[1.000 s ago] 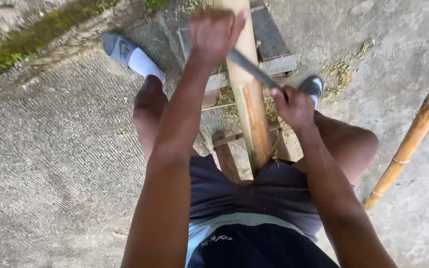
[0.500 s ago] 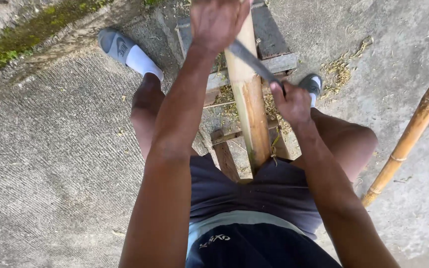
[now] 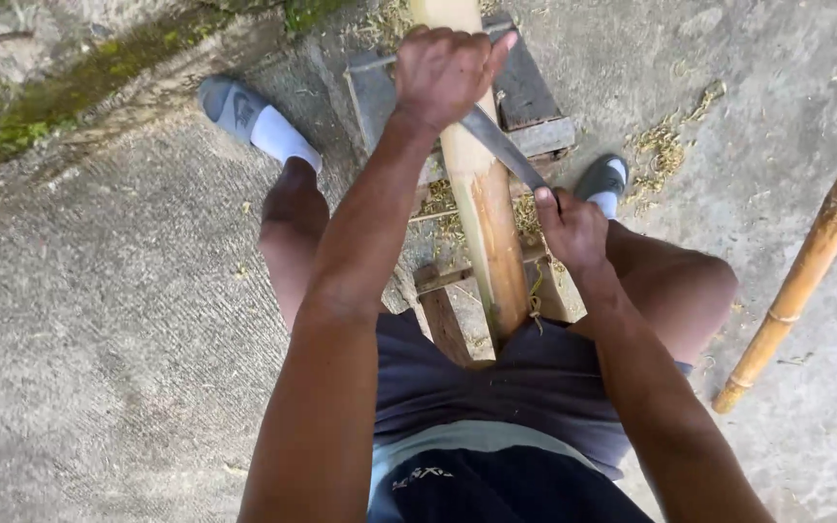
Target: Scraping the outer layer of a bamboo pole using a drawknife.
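Observation:
A pale, peeled bamboo pole [image 3: 481, 208] runs away from me between my legs, resting on a low wooden frame [image 3: 525, 126]. A long dark blade [image 3: 501, 145] lies slanted across the pole. My left hand [image 3: 448, 68] is closed around the blade's far end, above the pole. My right hand [image 3: 573, 228] grips the near end, just to the right of the pole. I sit astride with both knees bent and my feet on either side of the frame.
A second bamboo pole [image 3: 806, 261], brown with its skin on, leans along the right edge. Shavings [image 3: 666, 145] lie scattered on the concrete by the frame. A mossy concrete ledge [image 3: 99, 77] runs across the upper left.
Both hands and the blade have slid a little toward me along the pole. The view has shifted slightly.

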